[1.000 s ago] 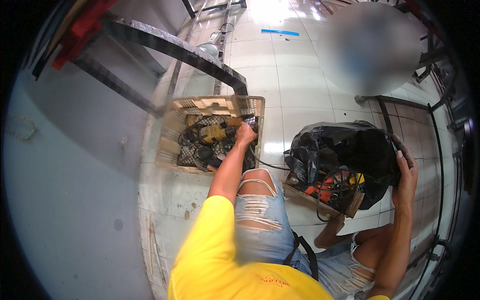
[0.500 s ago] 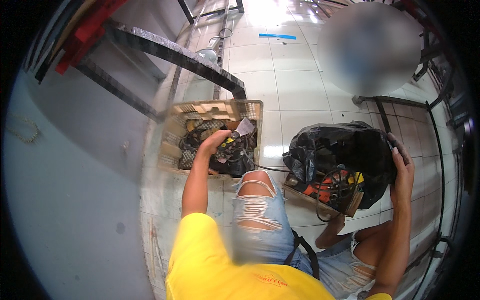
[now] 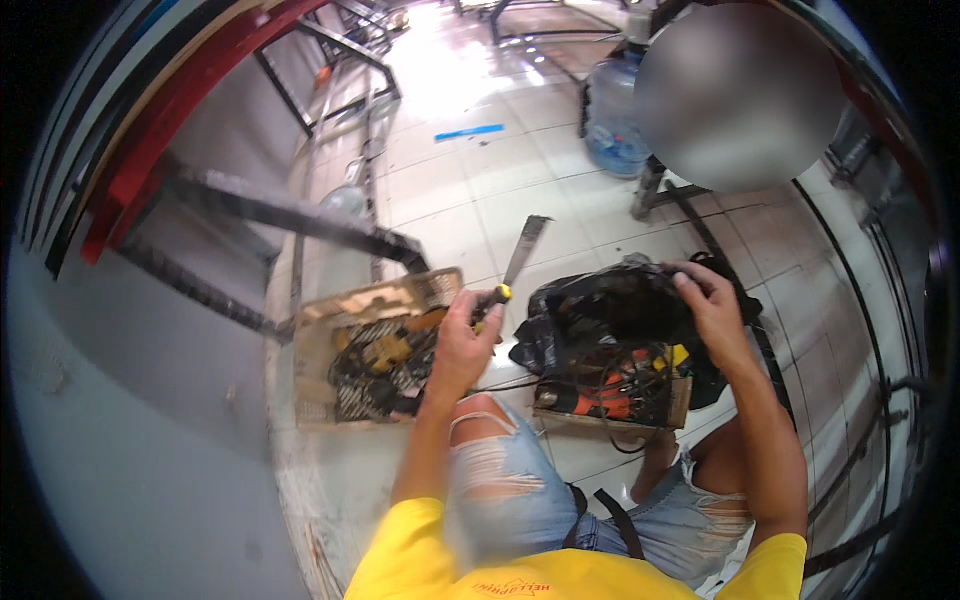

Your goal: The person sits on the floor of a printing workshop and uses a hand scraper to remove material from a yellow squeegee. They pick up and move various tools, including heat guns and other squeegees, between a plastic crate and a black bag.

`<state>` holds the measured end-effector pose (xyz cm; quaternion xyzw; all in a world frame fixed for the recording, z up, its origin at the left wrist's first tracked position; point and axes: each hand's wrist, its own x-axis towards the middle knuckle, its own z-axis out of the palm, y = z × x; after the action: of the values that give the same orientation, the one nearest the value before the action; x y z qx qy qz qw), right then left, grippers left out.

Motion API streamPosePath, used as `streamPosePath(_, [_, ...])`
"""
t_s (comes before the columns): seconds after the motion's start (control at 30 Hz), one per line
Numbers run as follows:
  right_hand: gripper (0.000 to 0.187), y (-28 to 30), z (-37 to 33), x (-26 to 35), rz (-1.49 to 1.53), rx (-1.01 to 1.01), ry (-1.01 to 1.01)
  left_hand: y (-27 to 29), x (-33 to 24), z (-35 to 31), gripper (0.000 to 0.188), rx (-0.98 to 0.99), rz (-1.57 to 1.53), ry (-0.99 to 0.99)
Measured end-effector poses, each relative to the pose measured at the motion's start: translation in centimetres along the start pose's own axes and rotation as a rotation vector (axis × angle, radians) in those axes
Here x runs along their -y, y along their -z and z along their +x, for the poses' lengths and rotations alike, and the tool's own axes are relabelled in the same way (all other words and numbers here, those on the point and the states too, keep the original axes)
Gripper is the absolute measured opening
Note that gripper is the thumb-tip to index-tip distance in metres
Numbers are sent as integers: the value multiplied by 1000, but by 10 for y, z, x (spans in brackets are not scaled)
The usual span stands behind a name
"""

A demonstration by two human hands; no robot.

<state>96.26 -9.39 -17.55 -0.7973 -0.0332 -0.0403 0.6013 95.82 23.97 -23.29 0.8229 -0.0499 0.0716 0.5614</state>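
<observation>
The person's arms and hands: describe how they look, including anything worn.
The left hand and right hand are bare, without gloves. Short yellow sleeves, with no markings visible on them, leave both forearms uncovered.

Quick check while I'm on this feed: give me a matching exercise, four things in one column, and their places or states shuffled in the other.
1. Left hand
2. Right hand
3. Blue strip
4. Orange tool

A. Lying on the tiled floor
B. Inside the small box
C. Gripping a bladed tool
D. At the black bag

Pairs: 1-C, 2-D, 3-A, 4-B
</observation>
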Motion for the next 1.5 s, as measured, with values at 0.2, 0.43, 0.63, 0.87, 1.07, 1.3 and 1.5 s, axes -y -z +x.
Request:
streamPosePath(0.2, [29, 11, -2, -5, 48, -22, -45, -72, -67, 4, 31, 9, 163, -214])
streamPosePath(0.43, [28, 19, 0, -13, -7, -51, -40, -102, -70, -4, 35, 1, 108, -193])
streamPosePath(0.63, [30, 7, 5, -7, -143, -155, -9, -115, -74, -18, 36, 51, 68, -222])
streamPosePath(0.87, [33, 10, 8, -19, -176, -193, 15, -119, -72, -25, 36, 51, 96, -234])
streamPosePath(1.07, [32, 15, 10, -22, -142, -184, 73, -113, -57, -18, 35, -39, 11, -231])
streamPosePath(1.3, [28, 21, -2, -8, -341, -66, 77, -87, -16, 11, 42, -87, 79, 34])
streamPosePath(1.5, [29, 29, -16, -1, -595, -60, 133, -101, 22, 10, 48, -65, 558, -82])
